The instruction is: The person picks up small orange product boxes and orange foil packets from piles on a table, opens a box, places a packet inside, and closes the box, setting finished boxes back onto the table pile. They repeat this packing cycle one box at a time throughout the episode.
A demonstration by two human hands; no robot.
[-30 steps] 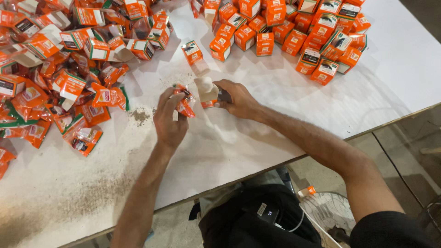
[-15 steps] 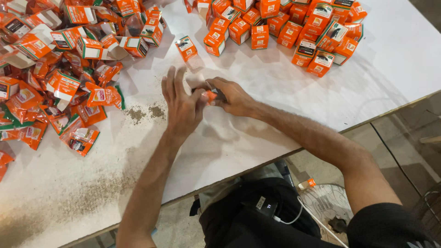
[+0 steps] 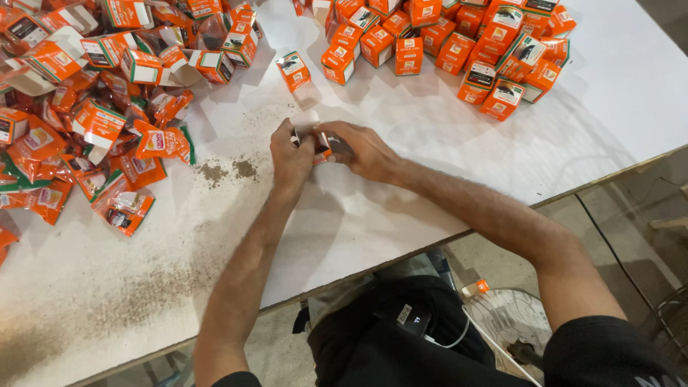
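Head view: both hands meet mid-table over one small box (image 3: 320, 141).
Left hand (image 3: 290, 159): fingers curled shut on the box's left end.
Right hand (image 3: 360, 149): fingers closed round its right end.
Handling: probably light thin card – crushable, best held by the edges.
Look: orange and white, mostly hidden.
Around: loose packets (image 3: 140, 143) left, finished boxes (image 3: 459, 43) far right, on the white table (image 3: 444, 165).

Bare forearms, black clothing (short-sleeved)
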